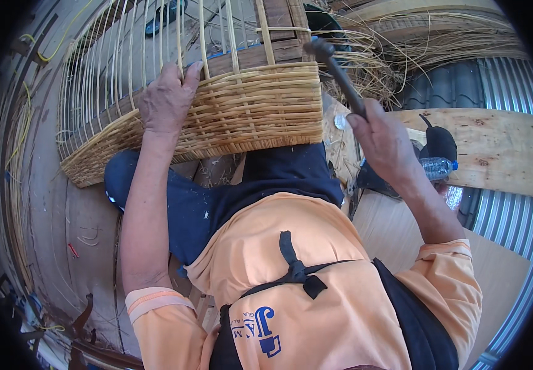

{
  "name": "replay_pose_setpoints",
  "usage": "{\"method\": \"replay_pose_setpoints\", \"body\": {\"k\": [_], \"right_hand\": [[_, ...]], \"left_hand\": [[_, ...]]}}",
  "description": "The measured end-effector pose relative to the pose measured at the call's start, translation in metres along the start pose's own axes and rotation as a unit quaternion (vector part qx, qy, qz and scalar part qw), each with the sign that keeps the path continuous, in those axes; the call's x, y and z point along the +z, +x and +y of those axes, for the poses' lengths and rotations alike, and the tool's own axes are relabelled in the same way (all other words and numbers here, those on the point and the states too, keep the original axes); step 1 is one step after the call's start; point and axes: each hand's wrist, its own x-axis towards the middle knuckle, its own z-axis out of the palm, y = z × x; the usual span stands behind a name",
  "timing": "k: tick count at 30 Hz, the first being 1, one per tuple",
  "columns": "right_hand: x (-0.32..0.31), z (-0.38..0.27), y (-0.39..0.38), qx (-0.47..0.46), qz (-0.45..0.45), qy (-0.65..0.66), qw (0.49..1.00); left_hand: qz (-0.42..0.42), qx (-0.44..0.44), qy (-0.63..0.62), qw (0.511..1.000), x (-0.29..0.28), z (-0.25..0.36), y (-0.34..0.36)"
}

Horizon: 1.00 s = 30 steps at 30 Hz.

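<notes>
A large rattan basket (260,108), woven along its near side with bare upright stakes (129,55) above the weave, lies across my lap on a dark wooden frame (285,50). My left hand (166,102) is closed over the upper edge of the woven band, its thumb beside a stake; its fingertips are partly hidden. My right hand (377,137) grips the handle of a hammer (348,85). The hammer is raised, with its dark head near the basket's right end and apart from my left hand.
Loose rattan strips (377,52) lie in a heap at the far right. Plywood (495,148) and corrugated metal sheeting (507,216) are on the right, with a water bottle (436,168) and a black bag or cloth (442,142) near my right forearm. Wooden planks (87,216) form the floor at left.
</notes>
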Motion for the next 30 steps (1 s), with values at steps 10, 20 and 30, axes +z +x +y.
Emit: {"method": "replay_pose_setpoints", "body": {"k": [10,20,30], "right_hand": [[0.067,0.047,-0.045,0.173,0.060,0.380,0.907],[0.102,0.065,-0.062,0.188,0.020,0.469,0.863],[0.047,0.054,-0.037,-0.030,0.094,0.241,0.966]], "left_hand": [[0.058,0.096,-0.030,0.993,-0.013,0.055,-0.020],[0.046,0.188,-0.151,0.969,0.010,0.135,-0.023],[0.051,0.217,-0.134,0.966,0.005,0.137,-0.025]]}}
